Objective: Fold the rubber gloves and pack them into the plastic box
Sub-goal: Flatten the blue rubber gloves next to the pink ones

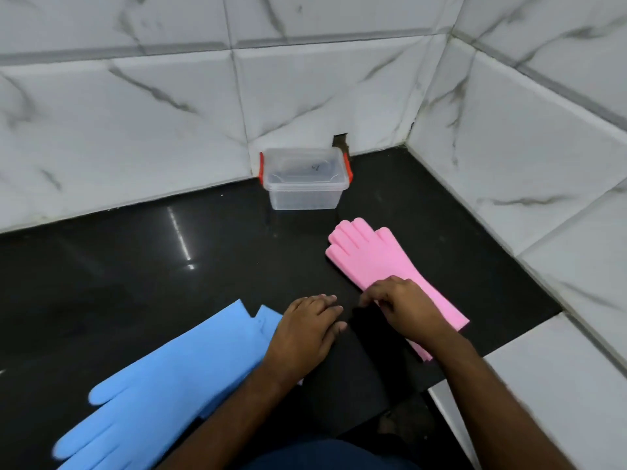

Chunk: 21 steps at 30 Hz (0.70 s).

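Pink rubber gloves (368, 252) lie flat on the black counter, fingers pointing toward the box, cuff toward me. My right hand (402, 301) rests on their cuff part with fingers curled at the left edge. Blue rubber gloves (163, 381) lie at the near left, fingers toward me. My left hand (307, 329) lies flat on the counter beside their cuff end, fingers apart, holding nothing. The clear plastic box (303, 184) with red latches stands shut with its lid on against the back wall.
The black counter (169, 266) ends at white marble-tiled walls at the back and right. A white tiled ledge (556, 385) sits at the near right. A small dark hole in the wall (340, 141) is behind the box.
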Tool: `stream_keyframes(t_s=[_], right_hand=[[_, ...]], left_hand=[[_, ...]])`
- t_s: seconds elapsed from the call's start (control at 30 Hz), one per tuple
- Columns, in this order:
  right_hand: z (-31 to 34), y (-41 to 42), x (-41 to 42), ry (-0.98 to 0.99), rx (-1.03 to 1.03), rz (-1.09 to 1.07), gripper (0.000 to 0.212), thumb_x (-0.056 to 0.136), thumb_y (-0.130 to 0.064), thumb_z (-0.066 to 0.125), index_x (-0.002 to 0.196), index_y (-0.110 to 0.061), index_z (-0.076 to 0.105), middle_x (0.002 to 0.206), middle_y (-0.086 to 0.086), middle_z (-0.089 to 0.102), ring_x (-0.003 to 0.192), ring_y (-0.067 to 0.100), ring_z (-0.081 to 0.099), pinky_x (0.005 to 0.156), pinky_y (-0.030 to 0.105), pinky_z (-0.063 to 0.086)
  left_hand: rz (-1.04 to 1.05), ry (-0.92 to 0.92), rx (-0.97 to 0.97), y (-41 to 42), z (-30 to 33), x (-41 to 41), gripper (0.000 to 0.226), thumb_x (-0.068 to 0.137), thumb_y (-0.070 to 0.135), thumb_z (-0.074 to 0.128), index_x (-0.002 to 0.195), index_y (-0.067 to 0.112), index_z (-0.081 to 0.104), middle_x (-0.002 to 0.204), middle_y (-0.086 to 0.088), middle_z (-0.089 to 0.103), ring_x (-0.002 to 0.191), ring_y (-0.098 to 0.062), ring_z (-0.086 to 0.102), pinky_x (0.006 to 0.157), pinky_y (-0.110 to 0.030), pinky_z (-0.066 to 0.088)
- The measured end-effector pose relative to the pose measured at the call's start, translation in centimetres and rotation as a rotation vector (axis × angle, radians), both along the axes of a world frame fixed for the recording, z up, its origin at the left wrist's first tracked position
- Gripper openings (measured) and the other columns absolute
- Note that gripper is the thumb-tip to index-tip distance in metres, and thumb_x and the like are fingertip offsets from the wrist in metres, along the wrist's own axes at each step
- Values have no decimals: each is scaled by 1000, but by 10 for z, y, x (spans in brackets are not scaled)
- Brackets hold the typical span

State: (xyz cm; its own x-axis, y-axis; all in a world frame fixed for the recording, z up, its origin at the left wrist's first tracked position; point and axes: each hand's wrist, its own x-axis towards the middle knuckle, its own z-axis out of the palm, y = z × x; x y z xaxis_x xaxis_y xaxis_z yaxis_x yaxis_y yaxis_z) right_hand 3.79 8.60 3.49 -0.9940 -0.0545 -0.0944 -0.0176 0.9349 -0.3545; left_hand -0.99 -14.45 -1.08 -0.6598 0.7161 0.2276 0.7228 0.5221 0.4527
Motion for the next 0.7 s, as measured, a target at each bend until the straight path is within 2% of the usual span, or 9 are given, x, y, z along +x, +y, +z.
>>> stream_keyframes(t_s=[0.1, 0.17, 0.27, 0.33, 0.4, 0.47, 0.57, 0.63, 0.7], right_hand=[[-13, -54, -9, -76, -53, 53, 34, 94, -14, 56, 111, -37, 73, 118, -16, 70, 108, 10, 63, 94, 35, 51], [-26, -87, -14, -143, -87, 41, 32, 98, -24, 56, 127, -33, 65, 125, -9, 63, 114, 12, 61, 96, 35, 51], [-42, -125, -18, -192, -168, -77, 51, 96, -41, 62, 144, -24, 51, 127, -2, 54, 116, 16, 58, 95, 33, 49], [-49, -141, -22, -227, -155, -157, 60, 88, -48, 68, 140, -26, 49, 124, -3, 55, 112, 17, 57, 89, 33, 48], [-52, -149, -27, -284, -145, -206, 53, 81, -47, 75, 125, -25, 56, 113, -3, 57, 104, 17, 58, 80, 30, 43], [-53, -155, -29, -304, -93, -202, 40, 82, -46, 76, 110, -21, 65, 102, -2, 54, 102, 21, 58, 76, 28, 40], [-47, -158, -25, -252, -118, -219, 27, 91, -38, 68, 104, -16, 62, 101, 4, 58, 103, 26, 61, 79, 32, 45], [-31, -155, -24, -177, -236, -315, 19, 95, -32, 63, 100, -16, 54, 93, 7, 66, 90, 28, 65, 74, 34, 47], [-6, -150, -27, -73, -280, -412, 17, 97, -31, 62, 98, -18, 51, 83, 3, 66, 79, 27, 66, 70, 36, 50]], left_hand=[[70, -32, -5, -33, -3, 2, 33, 99, 32, 62, 124, 14, 72, 136, -7, 67, 126, -25, 63, 106, -41, 48], [125, -85, -83, -51, -5, 0, 43, 102, 38, 53, 138, 18, 62, 149, -5, 56, 138, -22, 51, 115, -37, 37], [264, -121, -231, -73, -9, -6, 59, 103, 52, 42, 154, 23, 41, 163, -2, 34, 151, -18, 28, 123, -33, 21], [386, -121, -284, -88, -9, -11, 69, 97, 61, 44, 154, 23, 37, 163, -5, 33, 151, -22, 28, 122, -37, 22], [511, -163, -327, -100, -7, -16, 79, 91, 68, 50, 152, 20, 36, 154, -8, 40, 142, -25, 38, 118, -37, 31], [590, -174, -383, -107, -6, -19, 76, 88, 69, 54, 144, 19, 42, 138, -5, 50, 127, -23, 48, 108, -34, 38], [617, -162, -338, -107, 1, -24, 35, 99, 54, 50, 117, 25, 57, 119, 1, 60, 112, -21, 56, 96, -34, 40], [582, -116, -137, -106, 9, -27, 23, 103, 37, 51, 99, 20, 66, 102, -2, 64, 98, -25, 61, 85, -39, 45], [567, -45, 69, -105, 16, -26, 29, 102, 30, 57, 78, 14, 64, 81, -5, 60, 77, -27, 59, 70, -45, 48]])
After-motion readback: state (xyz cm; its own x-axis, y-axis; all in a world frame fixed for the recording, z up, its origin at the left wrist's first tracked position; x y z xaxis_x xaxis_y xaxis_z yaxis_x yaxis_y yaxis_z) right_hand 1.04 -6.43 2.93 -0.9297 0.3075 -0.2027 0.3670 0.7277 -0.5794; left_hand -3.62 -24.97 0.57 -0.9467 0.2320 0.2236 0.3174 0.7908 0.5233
